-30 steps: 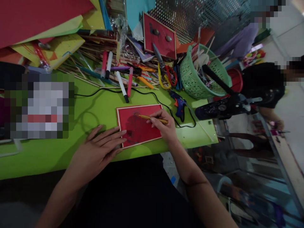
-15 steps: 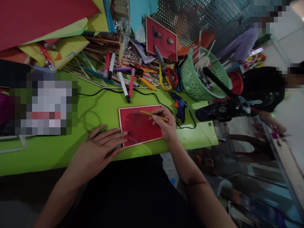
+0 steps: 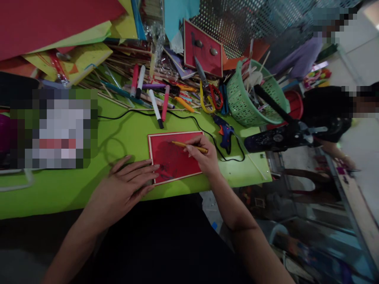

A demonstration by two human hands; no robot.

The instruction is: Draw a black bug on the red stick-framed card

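Observation:
A red card with a pale border lies on the green table in front of me. My left hand rests flat, fingers spread, with the fingertips pressing on the card's lower left corner. My right hand is closed on a yellow pencil, whose tip points left and touches the card's upper middle. Dark marks show on the card under the tip.
A blue glue gun with a black cord lies right of the card. Behind it are markers, scissors, sticks, a green basket, a second red card and coloured paper sheets. Another person in dark clothes stands at the right.
The pencil tip has shifted slightly over the upper part of the card while my right hand stays in place. My left hand has not moved.

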